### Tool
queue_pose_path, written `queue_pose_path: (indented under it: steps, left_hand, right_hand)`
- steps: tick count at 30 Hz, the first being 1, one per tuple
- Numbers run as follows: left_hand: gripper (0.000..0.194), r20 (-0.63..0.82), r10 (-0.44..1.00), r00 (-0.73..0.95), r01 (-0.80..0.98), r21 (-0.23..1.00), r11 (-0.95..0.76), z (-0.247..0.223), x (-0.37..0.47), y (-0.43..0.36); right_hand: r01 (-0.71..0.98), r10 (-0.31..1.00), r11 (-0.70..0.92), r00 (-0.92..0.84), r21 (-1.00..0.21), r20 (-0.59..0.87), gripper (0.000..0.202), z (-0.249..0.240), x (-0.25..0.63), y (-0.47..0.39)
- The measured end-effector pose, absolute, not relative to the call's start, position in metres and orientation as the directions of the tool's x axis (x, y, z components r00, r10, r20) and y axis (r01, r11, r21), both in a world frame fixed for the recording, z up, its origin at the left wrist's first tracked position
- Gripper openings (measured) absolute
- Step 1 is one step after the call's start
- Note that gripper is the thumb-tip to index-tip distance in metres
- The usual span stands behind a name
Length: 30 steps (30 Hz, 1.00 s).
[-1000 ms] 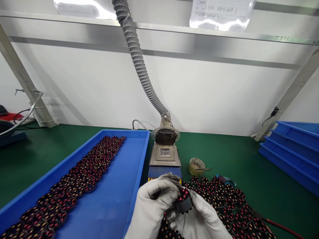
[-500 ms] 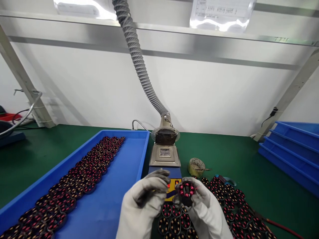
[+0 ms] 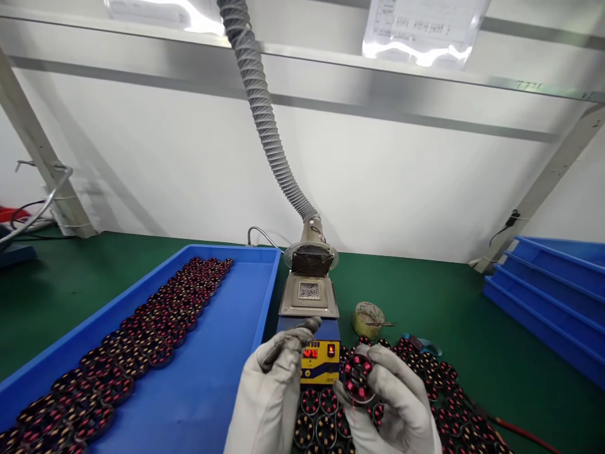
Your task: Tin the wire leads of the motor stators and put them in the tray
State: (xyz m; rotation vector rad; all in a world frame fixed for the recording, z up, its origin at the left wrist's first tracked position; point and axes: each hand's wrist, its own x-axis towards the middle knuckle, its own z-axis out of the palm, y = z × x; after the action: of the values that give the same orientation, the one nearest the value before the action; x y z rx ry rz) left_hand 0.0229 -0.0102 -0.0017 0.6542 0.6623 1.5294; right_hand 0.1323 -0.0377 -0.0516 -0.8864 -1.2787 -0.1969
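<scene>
My right hand (image 3: 394, 394), in a white glove, grips a round black part (image 3: 358, 377) with red coils by its rim. A thin red thread hangs from that part. To its left, my left hand (image 3: 276, 372), gloved with dark-stained fingertips, is raised with its fingers closed together; what they hold, if anything, is hidden. Behind the hands stands a yellow-and-blue heating unit (image 3: 320, 362) with a red lit display and a metal top plate (image 3: 309, 296). More round parts (image 3: 326, 430) lie on the table below and right of the hands.
A long blue tray (image 3: 271, 284) at the left holds rows of similar round parts. A grey hose (image 3: 265, 116) comes down to a hood behind the unit. A small tin (image 3: 367, 320) with a thin tool stands right of the unit. Blue trays (image 3: 543, 302) are stacked at far right.
Both hands have moved slightly apart and the unit's display is now uncovered. The held part has come lower and its coil face shows more. The view has shifted a little.
</scene>
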Motion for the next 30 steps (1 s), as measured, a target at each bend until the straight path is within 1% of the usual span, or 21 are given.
queue_pose_path:
  steps: [1,2,3,4,5,6,8,10,11,12,13,15,16,17,19,22,26,27,30]
  left_hand:
    - [0.025,0.015,1.000,-0.014,-0.607,0.794,-0.020,0.000,0.021,-0.010]
    - [0.028,-0.007,0.998,0.064,-0.537,0.843,0.040,0.002,0.021,-0.011]
    - [0.029,-0.031,0.990,0.137,-0.489,0.867,0.095,0.002,0.021,-0.012]
    - [0.028,-0.059,0.981,0.185,-0.476,0.868,0.141,0.002,0.023,-0.013]
    - [0.026,-0.077,0.978,0.194,-0.498,0.851,0.165,0.000,0.025,-0.015]
    - [0.023,-0.073,0.984,0.165,-0.541,0.827,0.152,-0.002,0.027,-0.016]
    - [0.019,-0.029,0.999,0.038,-0.618,0.785,0.047,-0.005,0.028,-0.017]
    - [0.020,0.037,0.996,-0.078,-0.659,0.748,-0.079,-0.004,0.026,-0.016]
    - [0.021,0.053,0.995,-0.089,-0.663,0.743,-0.099,-0.002,0.024,-0.016]
    - [0.024,0.048,0.997,-0.055,-0.656,0.751,-0.072,0.000,0.021,-0.015]
    - [0.029,0.020,1.000,0.019,-0.633,0.774,-0.004,0.003,0.020,-0.016]
    - [0.037,-0.066,0.984,0.164,-0.559,0.816,0.148,0.009,0.018,-0.017]
    - [0.037,-0.100,0.974,0.204,-0.531,0.825,0.196,0.011,0.018,-0.018]
    - [0.034,-0.112,0.972,0.209,-0.521,0.828,0.207,0.012,0.019,-0.019]
    - [0.028,-0.100,0.981,0.164,-0.499,0.850,0.170,0.012,0.020,-0.020]
    - [0.027,-0.087,0.988,0.126,-0.419,0.898,0.133,0.010,0.020,-0.018]
    - [0.031,-0.039,0.999,-0.014,-0.488,0.872,0.027,0.011,0.016,-0.014]
    - [0.033,-0.032,0.999,0.006,-0.486,0.874,0.031,0.011,0.015,-0.014]
    - [0.031,-0.061,0.981,0.186,-0.467,0.873,0.143,0.009,0.017,-0.016]
  right_hand:
    - [0.592,0.319,0.669,0.320,-0.451,0.892,0.050,-0.052,0.134,-0.037]
    - [0.601,0.303,0.674,0.303,-0.428,0.903,0.050,-0.053,0.135,-0.037]
    - [0.612,0.293,0.679,0.281,-0.406,0.914,0.051,-0.054,0.136,-0.037]
    - [0.624,0.286,0.680,0.259,-0.386,0.923,0.051,-0.055,0.136,-0.037]
    - [0.635,0.282,0.678,0.241,-0.371,0.929,0.051,-0.055,0.136,-0.037]
    - [0.642,0.279,0.678,0.226,-0.358,0.933,0.051,-0.056,0.136,-0.037]
    - [0.635,0.269,0.694,0.209,-0.339,0.940,0.052,-0.056,0.134,-0.036]
    - [0.623,0.257,0.708,0.212,-0.332,0.943,0.053,-0.056,0.133,-0.035]
    - [0.620,0.255,0.710,0.219,-0.336,0.942,0.053,-0.056,0.133,-0.035]
    - [0.617,0.256,0.709,0.227,-0.342,0.940,0.053,-0.055,0.132,-0.035]
    - [0.614,0.261,0.708,0.232,-0.349,0.937,0.052,-0.055,0.132,-0.035]
    - [0.607,0.273,0.711,0.227,-0.355,0.935,0.050,-0.055,0.132,-0.037]
    - [0.607,0.278,0.711,0.220,-0.355,0.935,0.049,-0.055,0.132,-0.038]
    - [0.612,0.282,0.707,0.214,-0.354,0.935,0.048,-0.055,0.132,-0.039]
    - [0.627,0.289,0.694,0.207,-0.354,0.935,0.046,-0.055,0.131,-0.041]
    - [0.632,0.324,0.676,0.207,-0.379,0.923,0.044,-0.056,0.129,-0.043]
    - [0.603,0.369,0.687,0.191,-0.405,0.910,0.049,-0.057,0.130,-0.043]
    - [0.597,0.372,0.694,0.181,-0.402,0.911,0.049,-0.057,0.130,-0.043]
    - [0.601,0.368,0.701,0.158,-0.385,0.916,0.052,-0.056,0.130,-0.043]
